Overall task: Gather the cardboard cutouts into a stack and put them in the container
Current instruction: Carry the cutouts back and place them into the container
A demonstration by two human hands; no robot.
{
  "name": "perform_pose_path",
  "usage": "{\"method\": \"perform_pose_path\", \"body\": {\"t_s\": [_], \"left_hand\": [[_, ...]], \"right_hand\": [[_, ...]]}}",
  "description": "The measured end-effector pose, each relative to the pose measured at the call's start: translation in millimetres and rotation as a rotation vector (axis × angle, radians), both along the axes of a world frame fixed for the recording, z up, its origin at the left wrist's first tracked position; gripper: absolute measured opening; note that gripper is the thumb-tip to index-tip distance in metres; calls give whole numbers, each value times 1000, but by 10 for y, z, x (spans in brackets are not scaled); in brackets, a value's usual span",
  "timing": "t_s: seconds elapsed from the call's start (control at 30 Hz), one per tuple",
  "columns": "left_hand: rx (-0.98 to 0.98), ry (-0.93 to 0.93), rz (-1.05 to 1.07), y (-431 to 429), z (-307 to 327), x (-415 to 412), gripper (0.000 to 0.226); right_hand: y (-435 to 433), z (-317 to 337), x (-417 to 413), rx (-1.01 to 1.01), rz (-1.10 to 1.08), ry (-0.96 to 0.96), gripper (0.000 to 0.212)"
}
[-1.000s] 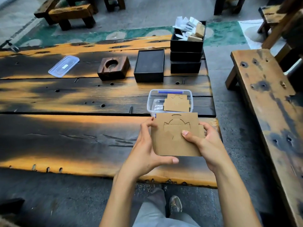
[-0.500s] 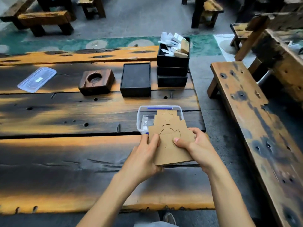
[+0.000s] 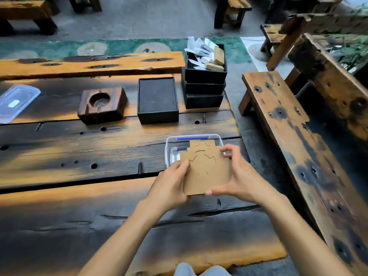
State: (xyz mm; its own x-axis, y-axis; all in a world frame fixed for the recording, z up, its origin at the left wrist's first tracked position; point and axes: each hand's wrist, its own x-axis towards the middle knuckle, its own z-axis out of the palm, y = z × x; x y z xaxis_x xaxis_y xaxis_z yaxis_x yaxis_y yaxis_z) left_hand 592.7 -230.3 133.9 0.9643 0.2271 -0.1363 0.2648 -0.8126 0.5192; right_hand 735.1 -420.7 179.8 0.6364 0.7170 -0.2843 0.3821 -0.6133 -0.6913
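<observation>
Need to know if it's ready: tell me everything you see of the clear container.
The container is a clear plastic tub, rectangular with rounded corners, lidless, upright on the table. A blue strip shows by its far wall. Cutouts lie inside. The stack, held by the left hand and right hand, covers its near part.

Perhaps a workshop: scorched plank table (image 3: 99,144), benches (image 3: 288,124).
</observation>
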Motion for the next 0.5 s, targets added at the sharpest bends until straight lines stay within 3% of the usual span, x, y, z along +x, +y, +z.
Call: {"method": "perform_pose_path", "body": {"t_s": [0.17, 0.3, 0.5], "left_hand": [[48, 73, -33, 57, -148, 108, 71], [86, 93, -46, 62, -262, 208, 64], [106, 132, 2, -14, -408, 441, 65]], "right_hand": [[14, -103, 126, -293, 232, -153, 96], [72, -276, 211, -344, 267, -257, 88], [60, -549, 458, -368, 278, -260, 93]]}}
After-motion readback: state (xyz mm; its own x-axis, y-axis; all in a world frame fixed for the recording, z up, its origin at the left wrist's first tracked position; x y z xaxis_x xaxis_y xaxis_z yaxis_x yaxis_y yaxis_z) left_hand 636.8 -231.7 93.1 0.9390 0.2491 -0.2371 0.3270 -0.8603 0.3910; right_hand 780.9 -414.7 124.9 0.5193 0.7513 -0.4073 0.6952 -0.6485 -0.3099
